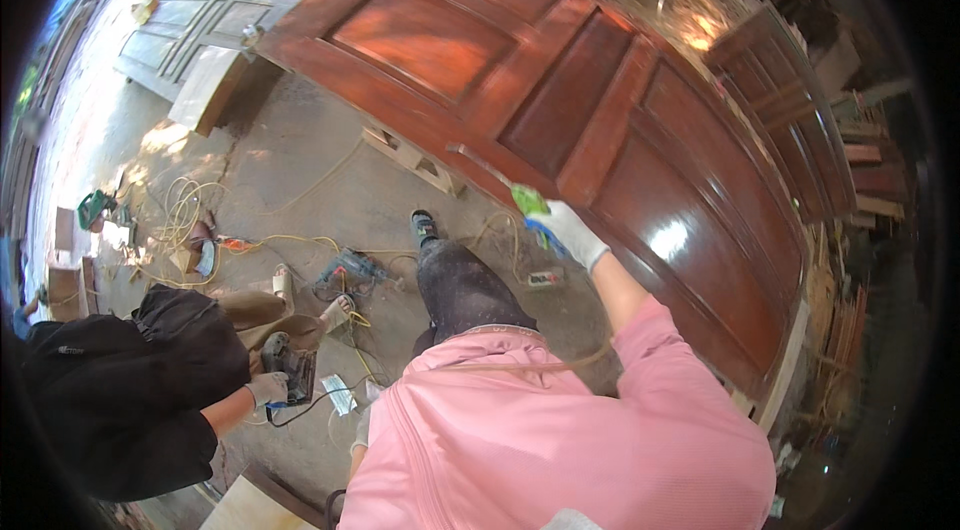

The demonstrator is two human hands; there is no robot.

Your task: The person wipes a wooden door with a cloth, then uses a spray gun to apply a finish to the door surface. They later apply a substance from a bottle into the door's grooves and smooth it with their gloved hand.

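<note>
My right hand, in a white glove with blue on the palm side, is closed round a slim tool with a bright green handle. A thin shaft runs from it up and left, over the near edge of a glossy red-brown panelled wooden door. The door lies flat on low wooden supports. My left hand, also gloved in white, is low beside my pink jacket; most of it is hidden and its fingers do not show. A tan hose crosses in front of my waist.
At the left, a co-worker in black holds a dark power tool with a gloved hand. A blue-grey power drill and yellow cords lie on the concrete floor. A pale panelled door is far left; a brown one lies right.
</note>
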